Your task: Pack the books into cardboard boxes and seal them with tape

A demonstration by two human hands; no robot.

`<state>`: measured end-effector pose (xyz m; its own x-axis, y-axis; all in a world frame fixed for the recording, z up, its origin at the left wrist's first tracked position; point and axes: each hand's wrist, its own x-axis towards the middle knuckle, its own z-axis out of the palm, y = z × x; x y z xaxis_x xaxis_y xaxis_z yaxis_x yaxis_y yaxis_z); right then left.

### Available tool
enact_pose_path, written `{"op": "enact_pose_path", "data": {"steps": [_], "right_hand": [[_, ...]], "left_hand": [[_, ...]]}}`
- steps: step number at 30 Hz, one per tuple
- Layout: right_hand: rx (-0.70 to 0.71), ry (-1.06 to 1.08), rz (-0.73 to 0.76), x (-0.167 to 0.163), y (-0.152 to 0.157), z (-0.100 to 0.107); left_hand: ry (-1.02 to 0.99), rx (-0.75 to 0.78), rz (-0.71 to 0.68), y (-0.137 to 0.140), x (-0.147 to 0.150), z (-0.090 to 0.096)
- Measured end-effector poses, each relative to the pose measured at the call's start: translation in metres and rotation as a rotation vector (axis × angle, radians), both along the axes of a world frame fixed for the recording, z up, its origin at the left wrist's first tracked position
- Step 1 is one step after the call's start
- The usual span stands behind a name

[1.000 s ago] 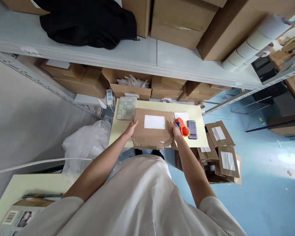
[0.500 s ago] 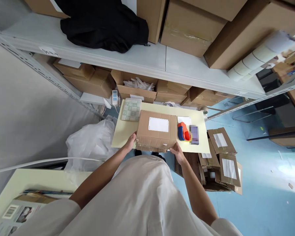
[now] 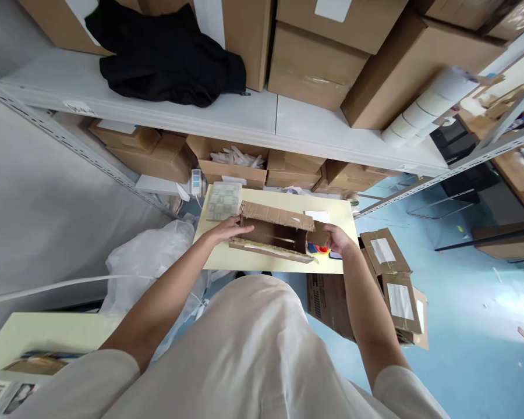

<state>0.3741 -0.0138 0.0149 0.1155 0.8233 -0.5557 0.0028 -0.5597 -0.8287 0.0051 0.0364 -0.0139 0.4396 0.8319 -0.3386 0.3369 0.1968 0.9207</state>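
A cardboard box (image 3: 276, 215) is tipped over the small pale table (image 3: 220, 259), its opening turned toward me so the dark inside shows. The rim looks torn and ragged. My left hand (image 3: 229, 228) grips the box's left end, with fingers reaching across the opening's edge. At the other end, my right hand (image 3: 338, 238) is closed on a side flap (image 3: 318, 234) that sticks out. Partly covered by the box and flap lies a red and blue tape dispenser (image 3: 318, 248).
On the table's left rests a flat, clear patterned pack (image 3: 225, 201); a white paper (image 3: 317, 216) lies at the right. Shelving (image 3: 201, 125) with cartons stands ahead. Stacked labelled cartons (image 3: 386, 256) are on the floor to the right, a plastic bag (image 3: 135, 256) to the left.
The box has turned from its labelled face to its open side. My right hand has shifted right and up onto a flap; my left fingers now reach over the opening's edge.
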Motion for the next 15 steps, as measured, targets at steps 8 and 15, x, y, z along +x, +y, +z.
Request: {"op": "enact_pose_path", "data": {"steps": [8, 15], "right_hand": [[0.416, -0.739, -0.064, -0.003, -0.008, -0.029], [0.773, -1.081, 0.862, -0.004, -0.036, -0.017]], "left_hand": [[-0.030, 0.014, 0.104, -0.025, 0.005, -0.042], [-0.036, 0.004, 0.100, -0.053, -0.019, -0.050]]}}
